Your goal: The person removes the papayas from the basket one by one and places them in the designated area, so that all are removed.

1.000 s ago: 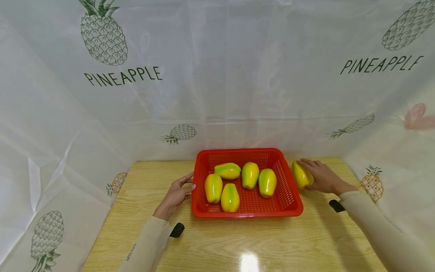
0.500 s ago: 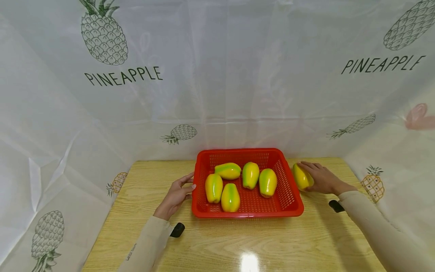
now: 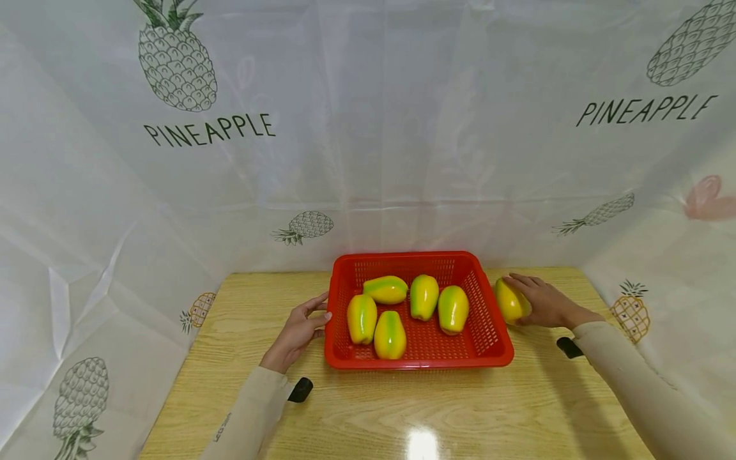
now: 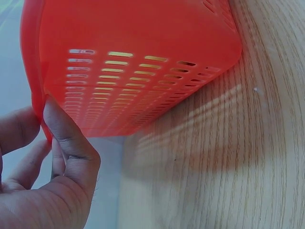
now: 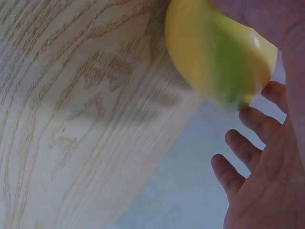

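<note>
A red plastic basket [image 3: 420, 363] with slotted walls stands on the table, holding several glossy yellow-green papayas [image 3: 390, 335]. My left hand [image 3: 294, 333] is at the basket's left side; in the left wrist view its thumb and fingers [image 4: 66, 129] pinch the rim. Just outside the basket's right wall, my right hand [image 3: 545, 300] holds another papaya [image 3: 510, 301]. From the right wrist, this papaya [image 5: 214, 52] shows between the thumb side and the index finger, over the table edge, while the other fingers [image 5: 228, 174] spread away from it.
The light wood table [image 3: 368, 409] ends behind the basket at a white sheet [image 3: 402, 160] printed with pineapples. The sheet also rises on both sides. Black wrist devices [image 3: 300, 389] sit under both sleeves.
The papaya in my right hand has shifted very slightly down and towards me beside the basket. My left hand, the basket and the papayas inside it stay put.
</note>
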A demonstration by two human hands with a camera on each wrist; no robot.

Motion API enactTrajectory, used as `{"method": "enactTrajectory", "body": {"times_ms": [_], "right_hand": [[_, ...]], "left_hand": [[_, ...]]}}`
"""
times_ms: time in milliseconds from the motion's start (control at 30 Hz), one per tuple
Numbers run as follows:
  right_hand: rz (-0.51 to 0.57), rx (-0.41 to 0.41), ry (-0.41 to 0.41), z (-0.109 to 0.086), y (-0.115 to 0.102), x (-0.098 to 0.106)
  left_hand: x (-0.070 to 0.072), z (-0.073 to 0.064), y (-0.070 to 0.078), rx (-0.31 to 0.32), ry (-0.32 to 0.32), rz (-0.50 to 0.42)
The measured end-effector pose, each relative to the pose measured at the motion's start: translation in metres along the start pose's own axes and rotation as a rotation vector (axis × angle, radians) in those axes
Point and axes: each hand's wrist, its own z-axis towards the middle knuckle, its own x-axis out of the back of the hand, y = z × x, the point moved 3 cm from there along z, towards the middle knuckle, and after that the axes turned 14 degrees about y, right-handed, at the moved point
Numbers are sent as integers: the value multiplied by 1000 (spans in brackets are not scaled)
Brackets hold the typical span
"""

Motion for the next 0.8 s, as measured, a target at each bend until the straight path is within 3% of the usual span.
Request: {"method": "enactTrajectory", "body": {"times_ms": [800], "right_hand": [[31, -28, -30, 4, 4, -6]], "left_hand": [[0, 1, -2, 5, 9, -2]]}}
